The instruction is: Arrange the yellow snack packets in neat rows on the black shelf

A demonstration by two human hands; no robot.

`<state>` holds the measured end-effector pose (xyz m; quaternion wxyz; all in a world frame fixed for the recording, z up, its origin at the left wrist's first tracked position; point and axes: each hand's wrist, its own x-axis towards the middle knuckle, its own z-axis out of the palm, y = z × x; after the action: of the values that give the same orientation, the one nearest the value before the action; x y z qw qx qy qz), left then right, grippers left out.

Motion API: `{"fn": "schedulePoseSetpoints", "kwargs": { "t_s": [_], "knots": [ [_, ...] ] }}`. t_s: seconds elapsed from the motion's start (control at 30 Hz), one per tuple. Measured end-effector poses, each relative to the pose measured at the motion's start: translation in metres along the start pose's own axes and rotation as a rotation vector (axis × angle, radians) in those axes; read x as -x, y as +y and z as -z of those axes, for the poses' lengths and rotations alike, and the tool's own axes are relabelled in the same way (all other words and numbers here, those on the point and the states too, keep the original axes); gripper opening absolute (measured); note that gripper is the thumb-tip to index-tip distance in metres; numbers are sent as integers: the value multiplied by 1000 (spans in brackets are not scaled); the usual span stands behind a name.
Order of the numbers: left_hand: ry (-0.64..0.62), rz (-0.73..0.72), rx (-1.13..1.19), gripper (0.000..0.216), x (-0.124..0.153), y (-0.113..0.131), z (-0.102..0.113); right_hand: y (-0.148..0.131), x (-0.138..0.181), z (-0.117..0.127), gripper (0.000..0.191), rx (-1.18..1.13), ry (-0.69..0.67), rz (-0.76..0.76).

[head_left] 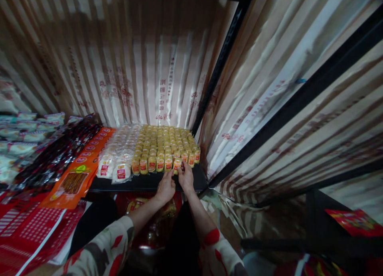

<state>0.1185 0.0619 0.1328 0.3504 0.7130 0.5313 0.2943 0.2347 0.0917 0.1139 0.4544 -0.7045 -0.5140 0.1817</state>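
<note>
Rows of small yellow wrapped snack packs (160,163) with red labels stand close together on a black shelf (128,184). At the front of the rows, both hands meet at one yellow snack pack (177,163). My right hand (186,177) pinches its right side with thumb and fingers. My left hand (166,187) has its fingers bent together at the pack's lower left edge. Left of the yellow rows lie white packs (121,171) in clear wrap, also with red labels.
An orange snack bag (74,178), dark shiny packets (56,152) and pale packets (32,126) lie to the left. Below is a red basket (26,224). A black post (221,68) and printed curtains (143,60) border the shelf. Another red packet (356,222) lies at lower right.
</note>
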Motion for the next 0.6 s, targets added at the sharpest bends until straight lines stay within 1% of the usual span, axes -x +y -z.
{"fn": "schedulePoseSetpoints", "kwargs": {
  "t_s": [0.13,0.27,0.4,0.5,0.6],
  "knots": [
    [-1,13,-16,53,-3,0,0,0,-3,-4,43,-57,-18,16],
    [26,5,-51,54,-7,-5,1,-2,-5,-6,40,-73,26,43],
    [39,24,-90,53,-11,-8,1,1,-3,-10,32,-107,49,55],
    [44,11,-115,53,-11,-9,1,5,3,-13,24,-145,109,63],
    [57,-34,-145,51,-10,-10,1,7,9,-14,13,-85,135,128]
  ]
}}
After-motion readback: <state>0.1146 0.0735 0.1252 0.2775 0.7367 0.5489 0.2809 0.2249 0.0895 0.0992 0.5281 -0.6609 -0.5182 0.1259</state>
